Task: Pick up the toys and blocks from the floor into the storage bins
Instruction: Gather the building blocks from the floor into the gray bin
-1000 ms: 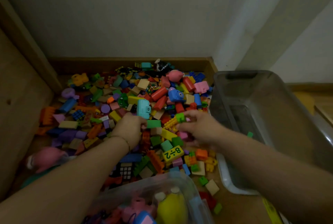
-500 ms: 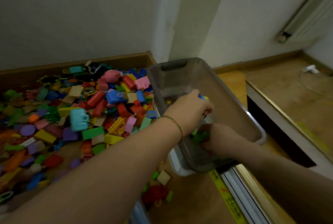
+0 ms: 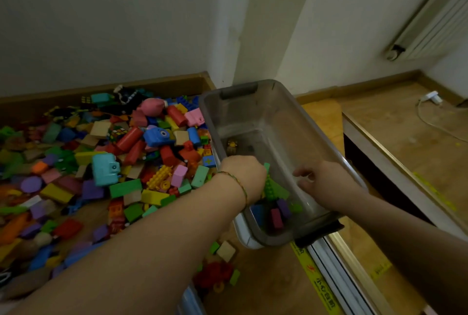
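A grey see-through storage bin [image 3: 278, 117] stands on the floor right of a big pile of coloured blocks and toys [image 3: 106, 162]. Both hands are inside the bin's near half. My left hand [image 3: 243, 175] shows its back, and its fingers curl down out of sight against a green studded block [image 3: 274, 188]; whether it grips that block is hidden. My right hand [image 3: 321, 180] hovers by the bin's right wall, fingers loosely bent and empty. A blue block [image 3: 257, 213], a purple block [image 3: 282, 207] and a magenta block [image 3: 276, 218] lie on the bin's bottom.
A small brown toy [image 3: 231, 147] lies at the bin's far end. Loose blocks [image 3: 222, 251] and a red toy [image 3: 215, 274] lie on the floor in front of the bin. A raised wooden step [image 3: 405, 162] and a yellow tape strip [image 3: 316, 279] run along the right.
Both hands left the pile carrying blocks and moved right into the grey bin. Since half a second ago the right hand has let go of its green blocks and lifted toward the right wall.
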